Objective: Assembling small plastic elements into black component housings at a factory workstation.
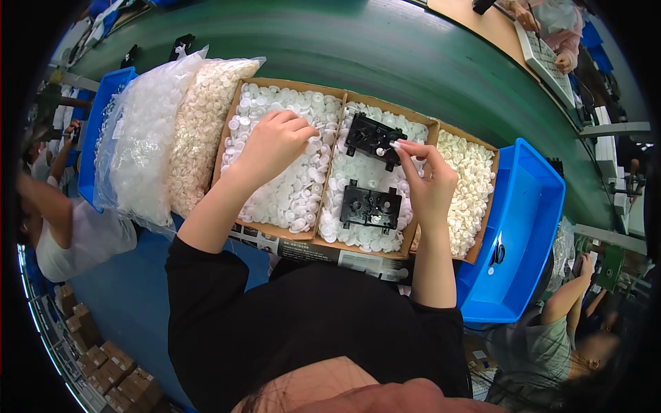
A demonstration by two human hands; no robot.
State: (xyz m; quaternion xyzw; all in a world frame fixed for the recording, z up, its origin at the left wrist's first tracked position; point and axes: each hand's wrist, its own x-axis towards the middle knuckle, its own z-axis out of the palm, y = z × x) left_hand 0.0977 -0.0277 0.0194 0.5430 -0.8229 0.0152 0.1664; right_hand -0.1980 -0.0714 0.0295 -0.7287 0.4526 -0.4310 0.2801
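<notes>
Over the left compartment of white plastic gears (296, 199), my left hand (275, 146) is closed, its fingertips pressed together; what they hold, if anything, blends into the white pieces behind. My right hand (432, 180) pinches a small white plastic piece (394, 144) at the right end of the upper black plastic housing (368, 138). Another white piece sits on that housing beside the fingertips. A second black housing (372, 208) lies below it, nearer to me. Both housings rest on white gears (365, 175) in the middle compartment.
Cream-coloured small parts (468, 182) fill the right compartment of the cardboard tray (313, 237). A blue bin (513, 275) stands at its right, with a small black item inside. Plastic bags of white (148, 138) and cream parts (206, 110) lie left. Co-workers sit around the green table (385, 48).
</notes>
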